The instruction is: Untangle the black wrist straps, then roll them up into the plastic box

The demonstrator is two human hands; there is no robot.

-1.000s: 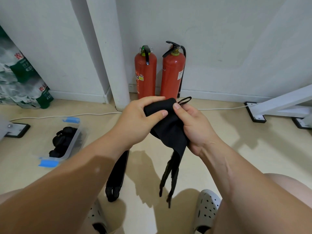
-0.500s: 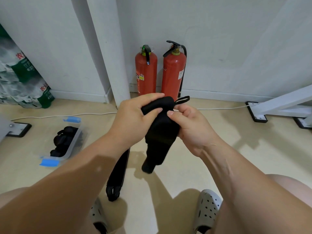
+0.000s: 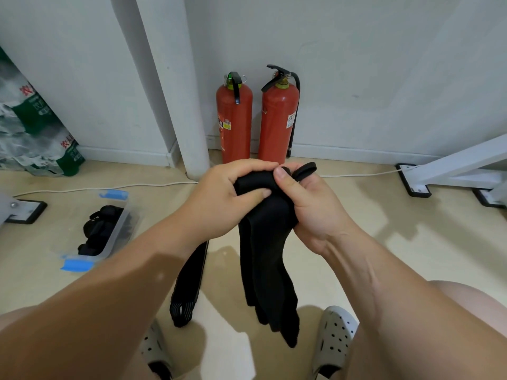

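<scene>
Head view, looking down at both hands over a pale floor (image 3: pixel 384 242). At centre frame the left hand (image 3: pixel 219 198) and the right hand (image 3: pixel 310 204) together grip the upper end of a black wrist strap (image 3: pixel 264 256). The left hand's fingers curl over the top of the strap and its thumb presses on the front face. The right hand's thumb lies across the top edge, just beside the left thumb, and its fingers wrap behind the fabric. A small black loop (image 3: pixel 306 171) stands out above the right hand, at the strap's upper end. The rest of the strap hangs straight down in several overlapping layers to lower centre frame, where its tip lies between the two grey perforated shoes (image 3: pixel 334 338); whether the layers are one folded strap or more cannot be told.

A second black strap (image 3: pixel 189 283) runs down from under the left forearm at lower centre-left, its ribbed end towards the left shoe.

The clear plastic box (image 3: pixel 118 231), with blue clips at both ends, sits on the floor at middle left, well apart from the hands. Rolled black straps (image 3: pixel 101 229) lie inside it.

Background: two red fire extinguishers (image 3: pixel 234 124) stand upright side by side against the white wall at upper centre, right of a white pillar (image 3: pixel 175 91). A white cable (image 3: pixel 109 187) crosses the floor. A wrapped pack of bottles (image 3: pixel 33 133) occupies the upper left, and a white frame leg (image 3: pixel 452 165) the right edge.
</scene>
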